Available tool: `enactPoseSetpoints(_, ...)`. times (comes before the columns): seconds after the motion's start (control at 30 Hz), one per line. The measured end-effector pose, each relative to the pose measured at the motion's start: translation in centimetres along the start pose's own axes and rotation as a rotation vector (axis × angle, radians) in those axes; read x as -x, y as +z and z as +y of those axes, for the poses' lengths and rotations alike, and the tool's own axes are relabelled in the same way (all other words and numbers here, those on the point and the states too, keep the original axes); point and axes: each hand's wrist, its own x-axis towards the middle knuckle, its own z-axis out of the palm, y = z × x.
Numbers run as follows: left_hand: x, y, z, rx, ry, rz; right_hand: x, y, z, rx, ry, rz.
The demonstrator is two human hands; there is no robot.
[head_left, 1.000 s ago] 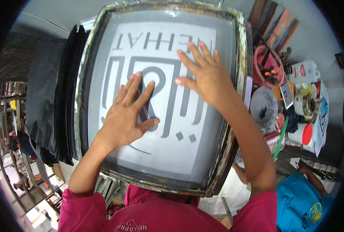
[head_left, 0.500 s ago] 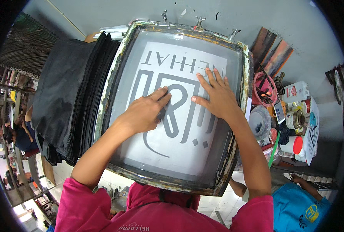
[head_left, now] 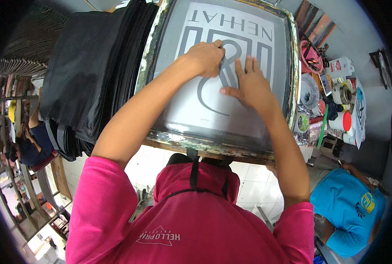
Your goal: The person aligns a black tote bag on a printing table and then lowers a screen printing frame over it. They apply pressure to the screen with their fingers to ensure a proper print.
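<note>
A wooden-framed printing screen [head_left: 294,66] with paint-stained edges lies in front of me. Against its pale mesh shows a white sheet [head_left: 238,116] with grey lettering and a looped line design. My left hand [head_left: 206,59] rests on the design, left of the loop; its fingers are bent, tips on the surface, and nothing shows in them. To the right of the loop, my right hand [head_left: 252,86] presses down with its fingers stretched out and its thumb spread to the left. What lies under the palms is hidden.
A thick stack of black fabric pieces [head_left: 86,66] stands left of the screen. On the right are a pink container [head_left: 310,59], jars, a white jug [head_left: 340,67] and a red-lidded tub [head_left: 339,122]. A person in a blue shirt [head_left: 343,211] is at lower right.
The screen sits higher in the view as the camera has shifted. My right hand has moved down the design, away from the lettering. My left hand's fingers are more bent.
</note>
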Motion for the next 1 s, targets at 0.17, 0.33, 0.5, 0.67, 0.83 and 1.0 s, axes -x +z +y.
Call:
enactPoseSetpoints(0.17,0.4,-0.3,0.7,0.012,-0.081,-0.046,4.2,0.1,-4.6,0.058,0.001,-0.137)
enactPoseSetpoints(0.33,1.9,-0.5,0.8,0.074,-0.065,0.083,4.7,0.6,-4.9,-0.008,-0.005,-0.072)
enactPoseSetpoints(0.5,10.3,2.5,4.0,0.342,0.113,0.648,4.5,0.8,-4.6,-0.021,0.029,-0.122)
enactPoseSetpoints(0.67,25.7,6.3,10.2,0.505,-0.023,0.471,4.4,1.2,-4.2,-0.032,0.066,-0.164)
enactPoseSetpoints(0.83,28.6,11.1,11.6,0.451,-0.167,0.513,4.0,1.1,-5.1,-0.033,0.044,-0.161)
enactPoseSetpoints(1.0,27.4,11.9,12.0,0.373,-0.164,0.565,4.2,0.9,-4.6,-0.04,0.045,-0.159)
